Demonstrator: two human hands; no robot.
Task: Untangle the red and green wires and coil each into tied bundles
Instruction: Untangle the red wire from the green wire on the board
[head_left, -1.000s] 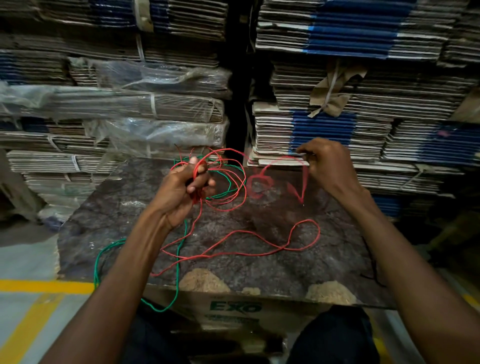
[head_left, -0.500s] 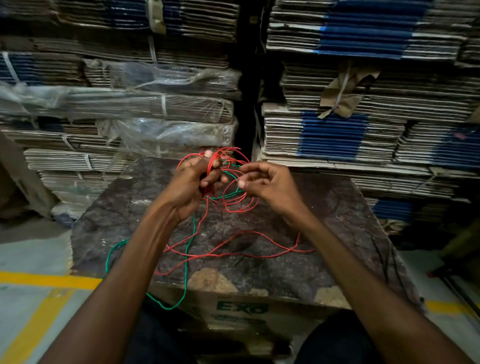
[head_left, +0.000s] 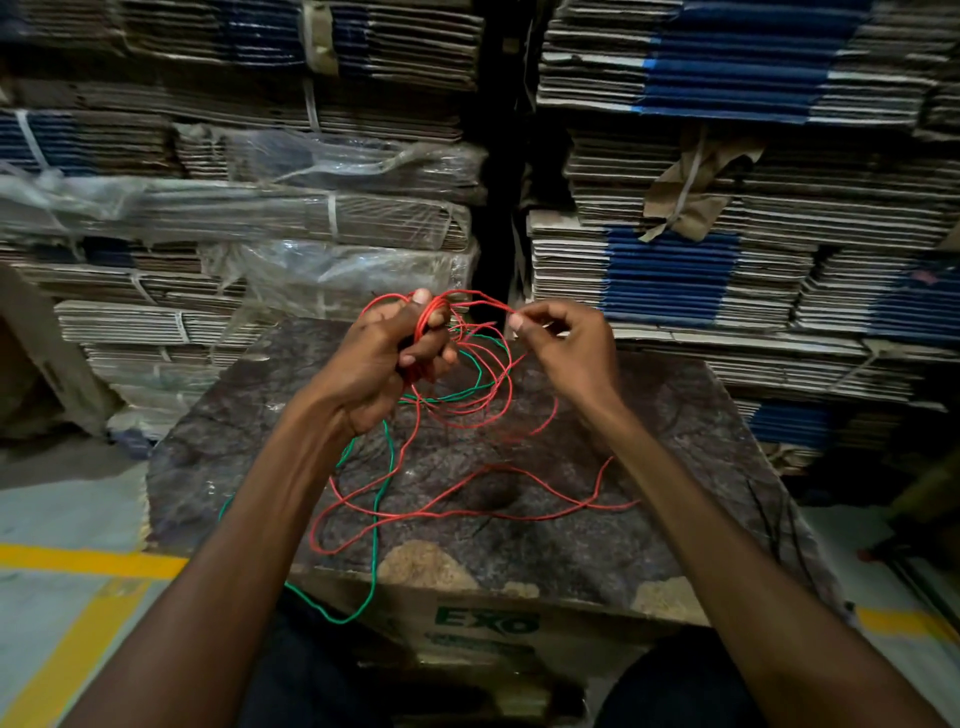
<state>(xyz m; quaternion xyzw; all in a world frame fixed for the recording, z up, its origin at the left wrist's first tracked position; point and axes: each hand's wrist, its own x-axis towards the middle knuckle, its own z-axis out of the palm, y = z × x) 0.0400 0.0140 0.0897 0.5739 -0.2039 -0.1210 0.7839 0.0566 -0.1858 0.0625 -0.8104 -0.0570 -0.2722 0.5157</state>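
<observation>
My left hand is closed around a bunch of red wire loops, held above the far part of the dark marbled board. My right hand pinches a strand of the red wire just right of that bunch, between thumb and forefinger. More red wire trails loose across the board in long curves. The green wire threads through the red loops under my hands, runs down beside my left forearm and hangs over the board's near edge.
The board lies on a cardboard box printed EXO. Stacks of flattened cartons, some wrapped in plastic, rise close behind. The grey floor has yellow lines at left and right.
My right hand came in from the far right to the red loops and took hold of a strand beside my left hand. The loose red wire on the board was drawn in and flattened.
</observation>
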